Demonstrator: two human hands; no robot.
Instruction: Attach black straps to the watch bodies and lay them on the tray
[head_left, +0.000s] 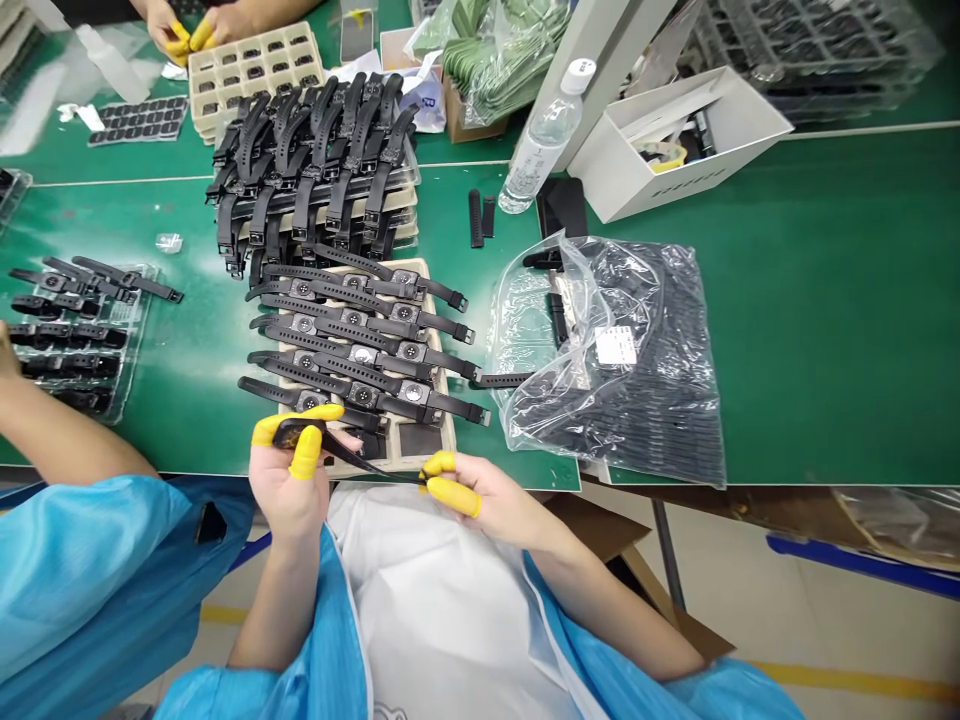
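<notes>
My left hand [289, 470], with yellow finger cots on thumb and finger, grips the case of a black smartwatch [292, 432]. A black strap [352, 458] runs from that case to my right hand [472, 490], whose yellow-capped thumb and forefinger pinch its far end. Just beyond my hands lies a beige tray [442, 440] bearing rows of black smartwatches [363, 397], backs up, straps stretched sideways past its edges. Some watch cases without straps sit in its near row, partly hidden by my left hand.
Stacked trays of strapped watches [315, 170] stand behind. To the right are a clear bag of black straps [645, 370], loose straps [475, 218], a water bottle [547, 140] and a white box [675, 150]. A co-worker's arm [67, 430] reaches over a clear tray [135, 340] at left.
</notes>
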